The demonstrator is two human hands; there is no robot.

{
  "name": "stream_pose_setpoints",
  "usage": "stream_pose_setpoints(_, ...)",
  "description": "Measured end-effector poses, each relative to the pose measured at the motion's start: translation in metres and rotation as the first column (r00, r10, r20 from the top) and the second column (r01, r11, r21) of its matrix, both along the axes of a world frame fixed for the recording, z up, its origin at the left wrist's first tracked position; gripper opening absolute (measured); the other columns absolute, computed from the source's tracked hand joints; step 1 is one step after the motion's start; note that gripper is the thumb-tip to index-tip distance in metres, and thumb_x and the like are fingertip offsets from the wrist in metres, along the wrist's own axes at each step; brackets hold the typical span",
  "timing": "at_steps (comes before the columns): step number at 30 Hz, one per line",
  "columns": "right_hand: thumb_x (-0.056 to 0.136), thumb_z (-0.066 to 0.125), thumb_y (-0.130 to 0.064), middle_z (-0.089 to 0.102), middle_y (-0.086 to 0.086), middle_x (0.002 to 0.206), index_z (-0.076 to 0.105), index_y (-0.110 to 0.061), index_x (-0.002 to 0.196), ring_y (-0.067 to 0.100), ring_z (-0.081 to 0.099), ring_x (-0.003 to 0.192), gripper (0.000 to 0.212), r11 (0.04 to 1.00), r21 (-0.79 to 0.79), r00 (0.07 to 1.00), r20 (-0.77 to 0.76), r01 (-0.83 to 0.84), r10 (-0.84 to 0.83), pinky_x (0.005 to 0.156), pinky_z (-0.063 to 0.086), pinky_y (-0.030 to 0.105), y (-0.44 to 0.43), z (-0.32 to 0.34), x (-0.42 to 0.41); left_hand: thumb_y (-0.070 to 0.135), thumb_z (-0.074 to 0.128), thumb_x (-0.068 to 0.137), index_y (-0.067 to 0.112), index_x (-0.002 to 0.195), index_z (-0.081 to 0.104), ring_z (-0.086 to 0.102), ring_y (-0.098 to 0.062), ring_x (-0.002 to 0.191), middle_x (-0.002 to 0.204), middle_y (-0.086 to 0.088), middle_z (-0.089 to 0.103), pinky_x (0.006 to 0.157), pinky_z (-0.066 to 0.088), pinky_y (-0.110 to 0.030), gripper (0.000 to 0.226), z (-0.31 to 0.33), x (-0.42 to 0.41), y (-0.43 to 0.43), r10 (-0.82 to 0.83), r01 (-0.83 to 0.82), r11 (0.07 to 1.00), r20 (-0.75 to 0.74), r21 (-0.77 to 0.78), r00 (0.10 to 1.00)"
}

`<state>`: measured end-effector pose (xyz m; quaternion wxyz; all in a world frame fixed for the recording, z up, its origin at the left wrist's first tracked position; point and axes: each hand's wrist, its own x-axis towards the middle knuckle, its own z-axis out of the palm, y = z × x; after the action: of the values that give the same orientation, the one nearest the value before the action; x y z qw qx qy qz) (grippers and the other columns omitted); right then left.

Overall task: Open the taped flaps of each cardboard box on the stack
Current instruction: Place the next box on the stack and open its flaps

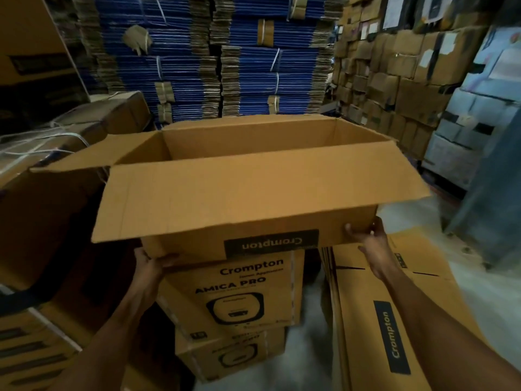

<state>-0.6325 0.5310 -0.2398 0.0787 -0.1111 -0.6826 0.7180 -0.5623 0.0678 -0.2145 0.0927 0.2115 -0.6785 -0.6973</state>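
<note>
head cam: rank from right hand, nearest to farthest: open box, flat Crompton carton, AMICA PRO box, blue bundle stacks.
From the right hand:
1. Open box: in its grip, at the near right bottom corner.
2. Flat Crompton carton: directly below and to the right of the hand.
3. AMICA PRO box: lower left, under the open box.
4. Blue bundle stacks: far back wall.

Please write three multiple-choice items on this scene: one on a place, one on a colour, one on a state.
1. Where does the open box sit?
A. On the floor
B. On the stack of Crompton boxes
C. On a trolley

2. What colour are the bundled flat sheets behind?
A. Blue
B. Red
C. Green

3. How are the open box's top flaps?
A. Taped shut
B. Folded inward
C. Spread open

Answers: 1 B, printed boxes lie directly beneath it. 2 A, blue edges show. 3 C, its inside is visible, with left hand and right hand gripping the lower corners.
</note>
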Motion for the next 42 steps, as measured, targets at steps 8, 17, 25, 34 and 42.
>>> stream_pose_setpoints(8, 0.087, 0.078, -0.026, 0.064, -0.014, 0.122, 0.052, -0.036, 0.129, 0.011, 0.059, 0.112, 0.05, 0.997, -0.079, 0.985, -0.174, 0.002, -0.016, 0.096, 0.044, 0.043, -0.015, 0.077, -0.025, 0.011, 0.076, 0.086, 0.018, 0.124, 0.03, 0.054, -0.019, 0.122, 0.127, 0.002, 0.051, 0.089, 0.051, -0.035, 0.06, 0.079, -0.019, -0.019, 0.063, -0.065, 0.998, -0.311, 0.005, 0.948)
stream_pose_setpoints(17, 0.081, 0.077, -0.051, 0.059, -0.007, 0.138, 0.048, -0.041, 0.145, 0.022, 0.056, 0.123, 0.07, 0.991, 0.121, 0.963, -0.269, 0.048, -0.013, 0.103, 0.048, 0.051, -0.028, 0.143, -0.046, 0.057, 0.085, 0.063, 0.028, 0.127, 0.03, 0.053, -0.021, 0.124, 0.134, 0.001, 0.048, 0.103, 0.049, -0.053, 0.09, 0.137, -0.013, -0.042, 0.065, -0.138, 0.973, -0.359, -0.182, 0.931)
stream_pose_setpoints(25, 0.083, 0.069, -0.064, 0.06, -0.011, 0.126, 0.047, -0.029, 0.145, 0.015, 0.057, 0.119, 0.074, 0.993, 0.115, 0.985, -0.175, 0.022, -0.001, 0.102, 0.048, 0.041, -0.039, 0.091, -0.024, 0.046, 0.075, 0.086, 0.035, 0.138, 0.026, 0.05, -0.018, 0.127, 0.14, 0.003, 0.044, 0.102, 0.05, -0.053, 0.072, 0.092, 0.014, -0.032, 0.098, -0.179, 0.962, -0.349, -0.208, 0.932)
stream_pose_setpoints(34, 0.1, 0.058, -0.038, 0.054, 0.012, 0.147, 0.047, -0.015, 0.146, 0.032, 0.051, 0.13, 0.052, 0.963, 0.267, 0.993, 0.117, -0.013, -0.019, 0.106, 0.042, 0.044, -0.041, 0.017, -0.006, 0.034, 0.063, 0.1, 0.019, 0.154, 0.038, 0.052, -0.031, 0.126, 0.144, -0.008, 0.053, 0.102, 0.045, -0.046, 0.062, 0.013, 0.042, -0.025, 0.202, -0.177, 0.942, 0.062, -0.286, 0.977)
stream_pose_setpoints(42, 0.09, 0.071, -0.042, 0.057, 0.006, 0.143, 0.048, -0.028, 0.147, 0.03, 0.054, 0.128, 0.064, 0.849, 0.51, 0.975, -0.219, 0.139, -0.029, 0.105, 0.044, 0.047, -0.047, 0.141, -0.027, 0.044, 0.075, 0.088, 0.012, 0.135, 0.058, 0.059, -0.034, 0.122, 0.132, -0.011, 0.065, 0.099, 0.045, -0.041, 0.06, 0.148, 0.023, -0.025, 0.218, -0.274, 0.751, -0.166, -0.6, 0.962)
